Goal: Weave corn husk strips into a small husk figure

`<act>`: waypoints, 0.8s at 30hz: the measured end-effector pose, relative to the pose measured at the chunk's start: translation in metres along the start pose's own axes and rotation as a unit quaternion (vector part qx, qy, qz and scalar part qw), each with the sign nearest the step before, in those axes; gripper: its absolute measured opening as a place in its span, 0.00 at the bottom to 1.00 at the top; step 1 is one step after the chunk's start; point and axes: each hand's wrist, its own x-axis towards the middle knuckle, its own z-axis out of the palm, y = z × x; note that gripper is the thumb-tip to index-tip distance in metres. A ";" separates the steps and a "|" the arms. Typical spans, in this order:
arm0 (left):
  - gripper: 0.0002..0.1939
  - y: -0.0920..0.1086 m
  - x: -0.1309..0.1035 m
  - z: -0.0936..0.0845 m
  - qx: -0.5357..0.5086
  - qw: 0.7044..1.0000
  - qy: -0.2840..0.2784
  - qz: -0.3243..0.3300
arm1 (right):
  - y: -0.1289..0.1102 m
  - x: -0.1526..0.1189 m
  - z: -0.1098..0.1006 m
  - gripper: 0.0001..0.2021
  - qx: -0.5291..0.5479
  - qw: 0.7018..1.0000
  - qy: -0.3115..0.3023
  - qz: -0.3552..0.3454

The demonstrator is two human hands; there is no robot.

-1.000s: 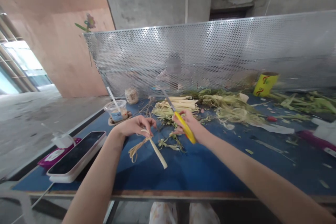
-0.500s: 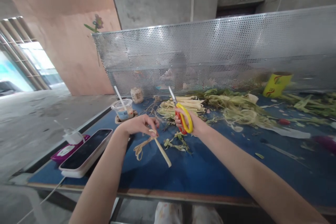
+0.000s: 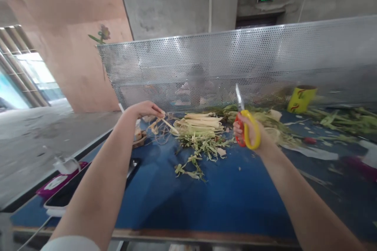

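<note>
My left hand (image 3: 149, 109) pinches a slim pale husk stem (image 3: 171, 126), which slants down to the right over the table's far left part. A curled papery loop hangs from the same piece. My right hand (image 3: 262, 135) is wrapped round scissors (image 3: 255, 127) with one yellow and one red handle; their blades point up and look closed. Between my hands lies a pile of pale husk stems (image 3: 203, 122), with green trimmings (image 3: 204, 146) in front of it. A small leafy sprig (image 3: 191, 168) lies nearer to me.
The blue tabletop (image 3: 224, 204) ends at a perforated metal screen (image 3: 165, 66). Loose husks (image 3: 269, 119) and a yellow roll (image 3: 302, 100) stand to the right. At left, my forearm partly covers a phone (image 3: 66, 194), a purple dish (image 3: 48, 188) and a cup (image 3: 137, 130).
My left hand has moved forward and up with the husk stem, to beside the pile. The scissors have gone right in my right hand, away from the pile.
</note>
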 end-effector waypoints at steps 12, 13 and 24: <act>0.08 0.084 -0.055 0.068 0.029 0.947 -0.105 0.301 | 0.005 -0.027 0.049 0.15 0.020 0.982 -0.178 0.061; 0.07 0.092 -0.055 0.079 0.010 0.934 -0.121 0.336 | 0.005 -0.029 0.051 0.15 0.017 0.982 -0.182 0.054; 0.06 0.098 -0.065 0.069 -0.183 0.908 -0.163 0.339 | 0.003 -0.031 0.038 0.14 -0.089 0.983 -0.161 -0.017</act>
